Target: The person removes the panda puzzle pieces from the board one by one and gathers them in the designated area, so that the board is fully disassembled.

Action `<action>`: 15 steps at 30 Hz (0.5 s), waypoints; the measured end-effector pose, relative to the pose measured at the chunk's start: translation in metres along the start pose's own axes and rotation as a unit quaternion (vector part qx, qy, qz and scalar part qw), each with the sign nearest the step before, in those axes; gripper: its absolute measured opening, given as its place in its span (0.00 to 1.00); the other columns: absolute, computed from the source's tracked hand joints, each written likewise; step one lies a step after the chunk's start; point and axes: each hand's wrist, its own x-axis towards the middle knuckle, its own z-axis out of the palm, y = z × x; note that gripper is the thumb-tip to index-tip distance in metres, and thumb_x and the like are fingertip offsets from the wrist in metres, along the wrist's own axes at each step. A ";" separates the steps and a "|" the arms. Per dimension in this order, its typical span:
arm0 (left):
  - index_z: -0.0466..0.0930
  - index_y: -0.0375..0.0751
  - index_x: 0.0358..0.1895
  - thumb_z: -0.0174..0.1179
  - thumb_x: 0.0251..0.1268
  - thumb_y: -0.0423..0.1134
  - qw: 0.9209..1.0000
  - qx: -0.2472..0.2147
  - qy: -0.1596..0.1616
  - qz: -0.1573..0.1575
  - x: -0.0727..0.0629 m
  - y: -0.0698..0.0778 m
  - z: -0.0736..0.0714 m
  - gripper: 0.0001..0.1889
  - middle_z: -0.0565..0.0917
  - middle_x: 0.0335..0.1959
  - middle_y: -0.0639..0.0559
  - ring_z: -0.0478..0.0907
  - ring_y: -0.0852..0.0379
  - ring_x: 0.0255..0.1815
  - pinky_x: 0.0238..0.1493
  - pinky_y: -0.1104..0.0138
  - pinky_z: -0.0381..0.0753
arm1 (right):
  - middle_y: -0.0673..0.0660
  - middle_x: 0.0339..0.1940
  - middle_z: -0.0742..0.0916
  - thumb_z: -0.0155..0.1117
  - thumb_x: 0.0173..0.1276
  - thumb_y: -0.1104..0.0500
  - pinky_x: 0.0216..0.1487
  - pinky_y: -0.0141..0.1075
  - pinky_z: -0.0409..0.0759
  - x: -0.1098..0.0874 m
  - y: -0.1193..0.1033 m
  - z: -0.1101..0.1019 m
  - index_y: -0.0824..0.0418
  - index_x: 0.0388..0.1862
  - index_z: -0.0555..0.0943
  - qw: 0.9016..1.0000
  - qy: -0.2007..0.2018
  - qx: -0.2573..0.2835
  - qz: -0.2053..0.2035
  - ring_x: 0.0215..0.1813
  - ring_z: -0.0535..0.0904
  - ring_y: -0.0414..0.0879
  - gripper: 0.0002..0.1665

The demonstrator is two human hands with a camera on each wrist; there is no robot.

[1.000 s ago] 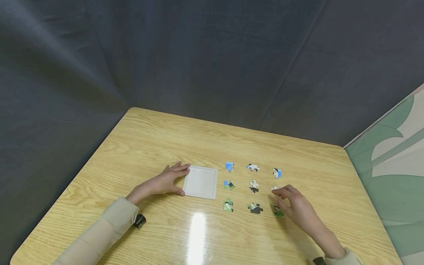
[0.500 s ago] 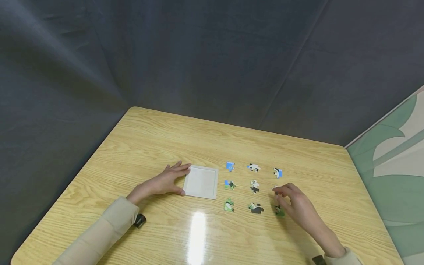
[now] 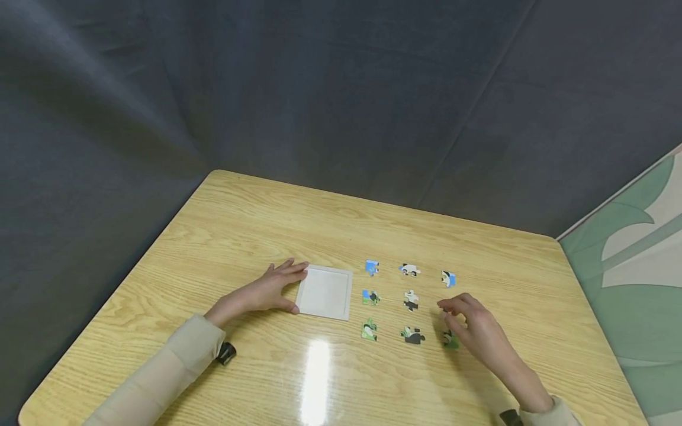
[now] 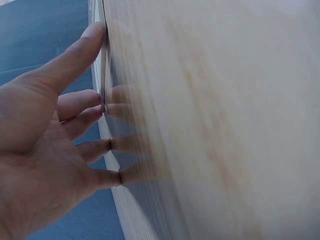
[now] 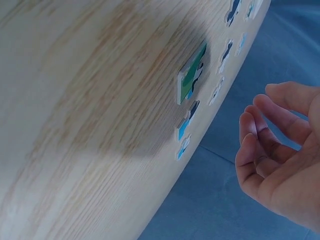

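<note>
My left hand [image 3: 266, 293] rests at the left side of a white square puzzle tray [image 3: 324, 293], thumb at the near corner and index fingertip at the far one. In the left wrist view its fingers are spread and fairly straight along the edge. My right hand [image 3: 474, 325], fingers loosely bent, hovers over the right column of jigsaw pieces and holds nothing. In the right wrist view, a green puzzle piece [image 5: 189, 77] and a blue-and-dark piece [image 5: 188, 121] lie flat below it. The head view shows the middle-right piece almost wholly hidden behind the fingers.
Several panda jigsaw pieces lie apart in rows right of the tray, among them a blue piece [image 3: 371, 267], a panda-face piece [image 3: 409, 270] and a black-and-green piece [image 3: 412, 335]. A dark curtain [image 3: 330, 106] hangs behind the wooden table [image 3: 256, 207].
My right hand has shifted slightly left relative to the pieces and hides more of the middle-right one. The left hand stays at the tray; the head view has drifted a little.
</note>
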 end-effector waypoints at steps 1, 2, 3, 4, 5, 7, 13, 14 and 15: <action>0.60 0.30 0.71 0.71 0.52 0.46 1.000 0.000 0.000 -0.001 0.000 0.001 0.000 0.45 0.51 0.77 0.44 0.38 0.38 0.77 0.69 0.35 0.35 | 0.50 0.35 0.83 0.69 0.57 0.72 0.32 0.40 0.81 0.000 0.000 0.000 0.65 0.42 0.85 1.000 0.000 0.000 -0.002 0.35 0.76 0.37 0.13; 0.60 0.30 0.71 0.71 0.52 0.45 1.000 -0.001 -0.001 -0.003 0.000 0.001 0.000 0.45 0.51 0.77 0.44 0.38 0.38 0.77 0.69 0.35 0.35 | 0.50 0.35 0.83 0.69 0.57 0.72 0.32 0.40 0.81 0.000 0.001 0.000 0.65 0.42 0.85 1.000 0.001 0.000 -0.004 0.35 0.76 0.37 0.13; 0.60 0.30 0.71 0.71 0.52 0.45 1.000 -0.001 -0.001 -0.004 0.000 0.002 -0.001 0.45 0.51 0.77 0.44 0.39 0.38 0.77 0.69 0.35 0.35 | 0.51 0.35 0.83 0.69 0.57 0.72 0.32 0.40 0.81 -0.001 0.001 0.001 0.66 0.42 0.85 1.000 0.002 0.000 -0.007 0.35 0.76 0.36 0.12; 0.60 0.29 0.71 0.71 0.52 0.45 1.000 0.000 -0.001 -0.004 0.000 0.002 -0.001 0.45 0.51 0.77 0.44 0.39 0.38 0.77 0.69 0.35 0.35 | 0.50 0.35 0.83 0.68 0.57 0.72 0.32 0.39 0.81 -0.001 0.001 0.001 0.66 0.41 0.85 1.000 0.003 0.001 -0.007 0.35 0.76 0.36 0.12; 0.60 0.29 0.70 0.71 0.52 0.45 1.000 0.001 -0.001 -0.004 0.000 0.002 -0.001 0.45 0.51 0.77 0.44 0.39 0.38 0.77 0.69 0.35 0.35 | 0.51 0.35 0.83 0.68 0.57 0.72 0.31 0.39 0.81 -0.001 0.001 0.001 0.66 0.41 0.85 1.000 0.004 0.001 -0.006 0.34 0.76 0.36 0.12; 0.60 0.29 0.70 0.71 0.52 0.45 1.000 0.001 0.000 -0.003 0.000 0.002 0.000 0.45 0.51 0.77 0.44 0.39 0.38 0.77 0.69 0.35 0.35 | 0.51 0.35 0.83 0.68 0.57 0.71 0.31 0.39 0.80 -0.001 0.001 0.001 0.65 0.41 0.85 1.000 0.004 0.001 -0.002 0.34 0.76 0.36 0.12; 0.60 0.30 0.71 0.71 0.52 0.46 1.000 -0.002 -0.002 -0.003 -0.001 0.001 0.000 0.45 0.51 0.77 0.44 0.38 0.38 0.77 0.69 0.35 0.35 | 0.50 0.34 0.83 0.68 0.57 0.71 0.30 0.36 0.79 -0.003 0.001 0.002 0.65 0.41 0.85 1.000 0.003 -0.003 0.007 0.34 0.76 0.36 0.11; 0.60 0.30 0.71 0.71 0.53 0.46 1.000 -0.003 -0.002 -0.003 -0.001 0.001 0.000 0.45 0.51 0.77 0.44 0.38 0.38 0.77 0.69 0.35 0.35 | 0.51 0.34 0.83 0.68 0.57 0.71 0.30 0.36 0.79 -0.003 0.001 0.002 0.65 0.41 0.85 1.000 0.003 -0.002 0.007 0.34 0.76 0.36 0.11; 0.60 0.30 0.71 0.71 0.53 0.46 1.000 -0.003 -0.002 -0.003 -0.001 0.001 -0.001 0.45 0.51 0.77 0.44 0.38 0.38 0.77 0.69 0.35 0.35 | 0.50 0.34 0.83 0.68 0.57 0.71 0.30 0.36 0.79 -0.003 0.001 0.002 0.65 0.41 0.85 1.000 0.003 -0.002 0.007 0.34 0.77 0.36 0.11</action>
